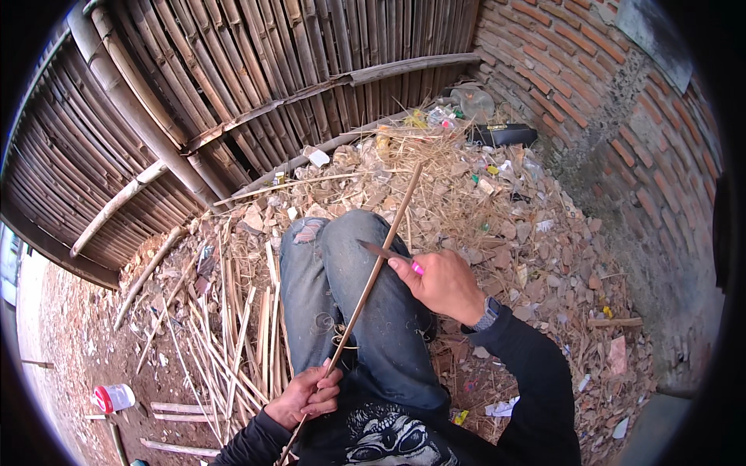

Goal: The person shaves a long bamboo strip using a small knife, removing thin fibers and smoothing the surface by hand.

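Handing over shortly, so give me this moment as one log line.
left hand: gripping long thin strip | right hand: holding knife, blade across strip | loose strips: lying at left

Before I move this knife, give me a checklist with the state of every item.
1. Left hand closed on the stick: ok, fingers wrapped around its lower part.
2. Right hand holding the knife: ok, gripped by its pink handle.
3. Left hand away from the knife: ok, well down the stick from it.
4. Legs out from behind the knife: not ok, the jeans lie behind it in this view.
5. Knife touching the stick: cannot tell; they cross in view.
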Motion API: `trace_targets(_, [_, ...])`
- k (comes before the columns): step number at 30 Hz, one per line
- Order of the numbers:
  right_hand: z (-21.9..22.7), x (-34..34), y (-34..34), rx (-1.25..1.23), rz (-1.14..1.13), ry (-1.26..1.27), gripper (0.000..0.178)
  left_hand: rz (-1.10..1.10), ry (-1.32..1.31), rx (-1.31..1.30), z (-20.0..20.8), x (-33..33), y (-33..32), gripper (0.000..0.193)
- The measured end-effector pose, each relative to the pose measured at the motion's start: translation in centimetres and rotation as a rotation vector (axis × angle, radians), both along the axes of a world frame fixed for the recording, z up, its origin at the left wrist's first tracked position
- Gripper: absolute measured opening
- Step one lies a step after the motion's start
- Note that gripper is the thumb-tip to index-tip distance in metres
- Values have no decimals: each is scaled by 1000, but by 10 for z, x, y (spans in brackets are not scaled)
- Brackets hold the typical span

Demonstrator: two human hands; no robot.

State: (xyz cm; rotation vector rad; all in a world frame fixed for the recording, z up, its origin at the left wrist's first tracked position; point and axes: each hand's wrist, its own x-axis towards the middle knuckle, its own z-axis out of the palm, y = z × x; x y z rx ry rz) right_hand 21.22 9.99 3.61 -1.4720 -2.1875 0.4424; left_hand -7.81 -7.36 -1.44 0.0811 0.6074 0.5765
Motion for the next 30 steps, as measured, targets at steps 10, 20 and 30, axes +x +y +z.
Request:
trace_targets(10, [-1, 15, 23, -22, -32, -16, 71, -12, 179, 62, 6, 3, -2, 51])
trace_targets(20, [-13, 102, 116, 93, -298, -135, 73, -54, 257, 147, 5, -20, -16, 53])
trace_targets(30, [15, 23, 100, -9, -166, 262, 70, -2, 239, 104, -5, -29, -20, 53])
